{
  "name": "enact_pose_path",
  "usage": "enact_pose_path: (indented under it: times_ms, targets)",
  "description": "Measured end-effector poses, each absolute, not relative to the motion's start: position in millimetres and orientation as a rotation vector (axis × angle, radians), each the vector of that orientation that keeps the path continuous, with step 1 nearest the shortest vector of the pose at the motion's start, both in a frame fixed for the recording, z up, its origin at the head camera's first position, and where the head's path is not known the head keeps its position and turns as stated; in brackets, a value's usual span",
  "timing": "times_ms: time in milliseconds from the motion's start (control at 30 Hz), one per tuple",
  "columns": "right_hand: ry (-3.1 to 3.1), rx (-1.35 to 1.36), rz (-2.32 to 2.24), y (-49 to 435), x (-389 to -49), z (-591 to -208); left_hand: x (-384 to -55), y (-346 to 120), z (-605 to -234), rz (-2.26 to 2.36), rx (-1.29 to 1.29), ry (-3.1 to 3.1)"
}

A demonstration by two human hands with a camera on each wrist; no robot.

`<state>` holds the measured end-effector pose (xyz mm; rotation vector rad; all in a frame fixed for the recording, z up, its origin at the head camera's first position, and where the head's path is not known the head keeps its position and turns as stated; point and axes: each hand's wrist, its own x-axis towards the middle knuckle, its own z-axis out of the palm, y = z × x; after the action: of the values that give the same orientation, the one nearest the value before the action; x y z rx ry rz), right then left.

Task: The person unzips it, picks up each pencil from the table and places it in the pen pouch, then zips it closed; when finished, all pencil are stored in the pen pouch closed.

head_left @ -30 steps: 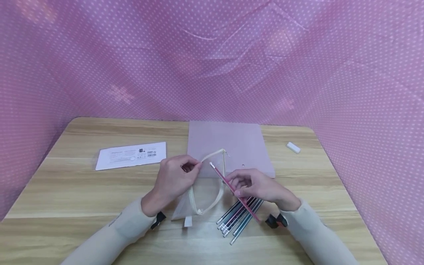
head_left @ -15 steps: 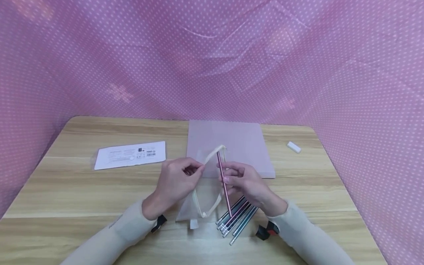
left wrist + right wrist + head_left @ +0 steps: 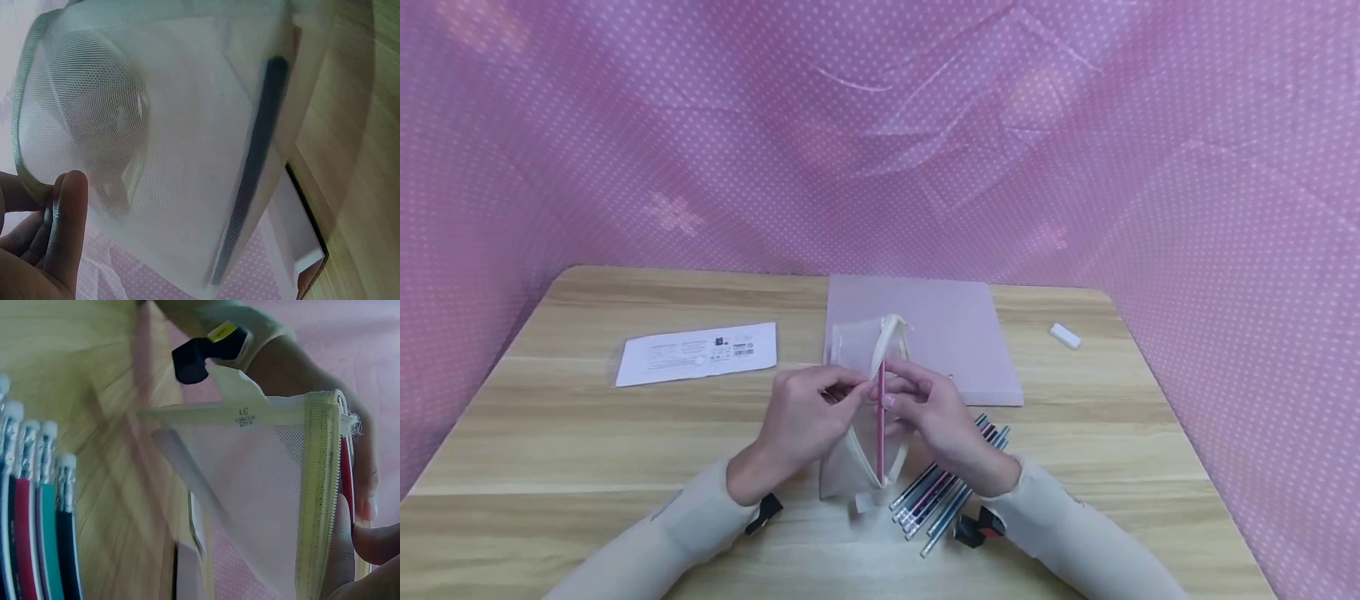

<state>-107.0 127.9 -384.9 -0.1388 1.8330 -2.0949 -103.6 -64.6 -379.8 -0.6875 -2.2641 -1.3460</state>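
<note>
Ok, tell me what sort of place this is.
Likely a small curtained-off workspace: a wood-grain table, pink dotted cloth behind and beside it, and loose pencils lying on top.

white printed rectangular card point(image 3: 700, 354), left | flat pale-pink rectangular object point(image 3: 928, 312), centre | white oblong block point(image 3: 1064, 336), right | pink dotted fabric point(image 3: 880, 150), behind

**Dressed in cream and black**

A long cream left sleeve point(image 3: 666, 529) is marked by small, illegible dark print point(image 3: 664, 505). At its cuff point(image 3: 718, 492), a black wrist device point(image 3: 765, 514) is worn, tagged with a yellow label point(image 3: 222, 331). Right of that sleeve, a cream right sleeve point(image 3: 1078, 529) is paired with a red-patched black block point(image 3: 970, 532).
</note>
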Motion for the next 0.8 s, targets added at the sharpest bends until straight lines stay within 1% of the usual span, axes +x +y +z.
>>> enact_pose_path:
  times_ms: [500, 633, 800]
  targets:
    - [2.115, -0.155, -1.966, 121.0, -98.8, -390.7, -100.9, -63.9, -376.1, -1.421, -0.654, -2.194]
    - [2.107, -0.157, -1.882, 121.9, -98.6, -390.9, -102.1, -65.4, -374.9, -1.440, -0.658, -2.175]
    - [2.028, -0.170, -1.903, 125.3, -99.3, -390.7, -104.4, -67.1, -374.8, -1.427, -0.652, -2.197]
